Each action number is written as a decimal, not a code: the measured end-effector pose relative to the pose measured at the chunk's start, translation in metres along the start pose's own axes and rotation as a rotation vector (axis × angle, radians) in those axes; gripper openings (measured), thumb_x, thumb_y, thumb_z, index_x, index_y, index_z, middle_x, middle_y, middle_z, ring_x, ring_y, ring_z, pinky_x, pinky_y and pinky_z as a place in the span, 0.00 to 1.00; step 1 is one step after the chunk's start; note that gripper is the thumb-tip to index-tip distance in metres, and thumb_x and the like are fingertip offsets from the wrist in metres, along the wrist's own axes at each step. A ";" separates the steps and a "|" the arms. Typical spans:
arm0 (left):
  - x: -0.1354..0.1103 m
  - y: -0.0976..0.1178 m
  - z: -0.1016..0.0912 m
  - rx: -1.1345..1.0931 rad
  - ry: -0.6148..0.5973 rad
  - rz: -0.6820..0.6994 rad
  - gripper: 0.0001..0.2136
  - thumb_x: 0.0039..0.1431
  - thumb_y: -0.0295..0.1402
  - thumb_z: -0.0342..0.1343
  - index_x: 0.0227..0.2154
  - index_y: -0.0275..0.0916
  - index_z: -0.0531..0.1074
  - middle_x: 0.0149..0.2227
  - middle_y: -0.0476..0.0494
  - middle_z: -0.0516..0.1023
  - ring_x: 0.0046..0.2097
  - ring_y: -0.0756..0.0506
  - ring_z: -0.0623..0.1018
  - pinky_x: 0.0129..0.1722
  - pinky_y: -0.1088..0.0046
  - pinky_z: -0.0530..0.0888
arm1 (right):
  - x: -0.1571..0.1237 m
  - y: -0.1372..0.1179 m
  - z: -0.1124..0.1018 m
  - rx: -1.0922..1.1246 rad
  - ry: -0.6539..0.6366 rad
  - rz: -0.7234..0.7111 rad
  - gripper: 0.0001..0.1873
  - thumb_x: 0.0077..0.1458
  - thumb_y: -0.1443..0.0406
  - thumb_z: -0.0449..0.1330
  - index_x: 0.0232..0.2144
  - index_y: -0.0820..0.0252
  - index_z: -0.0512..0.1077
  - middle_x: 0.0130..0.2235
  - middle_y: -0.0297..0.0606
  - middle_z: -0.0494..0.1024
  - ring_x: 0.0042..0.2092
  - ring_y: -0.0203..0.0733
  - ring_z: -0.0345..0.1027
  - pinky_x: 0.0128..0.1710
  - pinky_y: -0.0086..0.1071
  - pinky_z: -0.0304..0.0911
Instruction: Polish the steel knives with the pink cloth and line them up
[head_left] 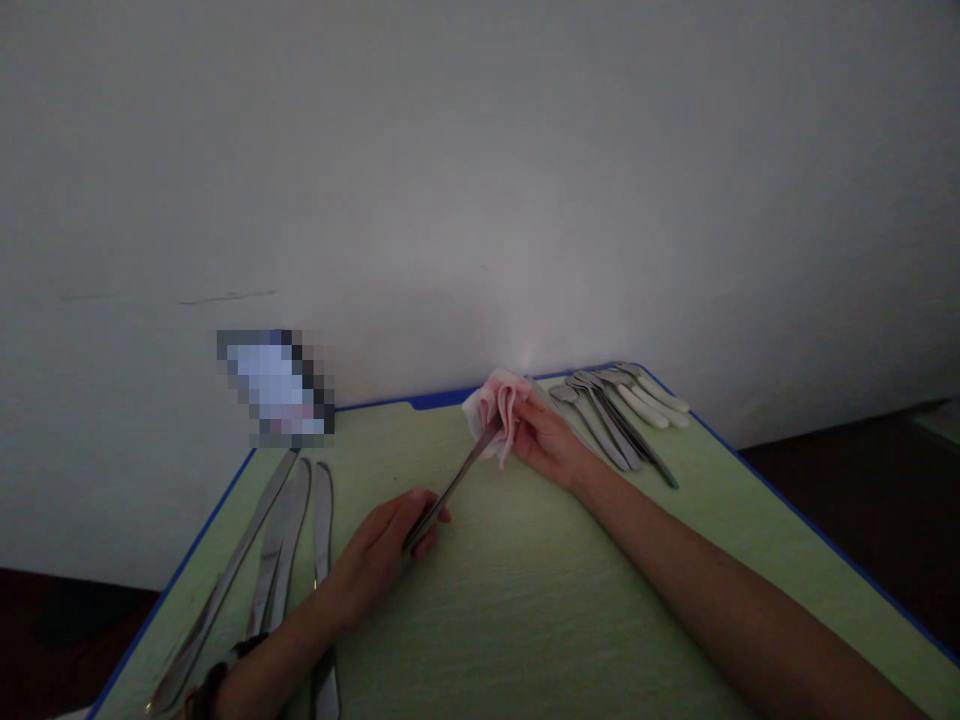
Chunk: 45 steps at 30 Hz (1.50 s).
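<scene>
My left hand [397,535] is closed on the lower end of a slim metal piece of cutlery [461,475], which slants up and away to the right. A pink-and-white cloth [495,405] is bunched around the far end, so the kind of cutlery is hidden. My right hand [544,435] grips that cloth, fingers pressed against it from the right. Just beyond the right hand lie several metal spoons [604,420], some with white handles [652,400]. Beside my left forearm are several table knives [277,545], partly covered by the arm.
The light green tabletop [480,620] has a blue edge [450,399] and stands against a pale wall [480,200]. A blurred-out phone-like device [274,385] leans at the back left corner. Dark floor [840,480] shows past the right edge.
</scene>
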<state>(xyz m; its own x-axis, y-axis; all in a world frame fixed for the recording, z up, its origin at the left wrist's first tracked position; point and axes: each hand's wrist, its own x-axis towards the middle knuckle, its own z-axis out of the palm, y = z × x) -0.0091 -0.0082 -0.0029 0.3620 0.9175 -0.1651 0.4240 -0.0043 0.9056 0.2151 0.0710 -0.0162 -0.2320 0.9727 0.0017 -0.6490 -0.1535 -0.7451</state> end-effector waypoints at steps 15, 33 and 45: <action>0.003 -0.008 0.007 -0.030 0.044 -0.037 0.17 0.61 0.51 0.42 0.34 0.41 0.61 0.18 0.60 0.54 0.19 0.52 0.55 0.18 0.78 0.53 | 0.006 0.004 -0.006 -0.088 0.024 0.028 0.16 0.52 0.51 0.60 0.31 0.57 0.72 0.29 0.34 0.79 0.33 0.38 0.73 0.38 0.34 0.68; -0.003 0.002 0.006 0.433 -0.052 0.113 0.15 0.63 0.42 0.42 0.32 0.39 0.69 0.20 0.54 0.63 0.22 0.50 0.65 0.24 0.75 0.57 | 0.000 0.003 0.007 -0.105 0.043 0.062 0.05 0.49 0.64 0.63 0.29 0.61 0.74 0.30 0.33 0.77 0.33 0.34 0.68 0.40 0.30 0.66; -0.006 -0.004 0.007 0.391 -0.014 0.177 0.16 0.62 0.35 0.45 0.53 0.40 0.60 0.22 0.56 0.68 0.23 0.49 0.67 0.25 0.75 0.60 | 0.001 0.001 0.005 0.006 0.059 0.144 0.05 0.53 0.65 0.61 0.29 0.61 0.74 0.30 0.34 0.78 0.31 0.34 0.68 0.34 0.27 0.66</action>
<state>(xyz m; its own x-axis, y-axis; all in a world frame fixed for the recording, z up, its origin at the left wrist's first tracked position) -0.0072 -0.0166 -0.0080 0.4677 0.8834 -0.0286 0.6364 -0.3141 0.7045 0.2111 0.0714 -0.0135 -0.2801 0.9492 -0.1437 -0.6162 -0.2925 -0.7312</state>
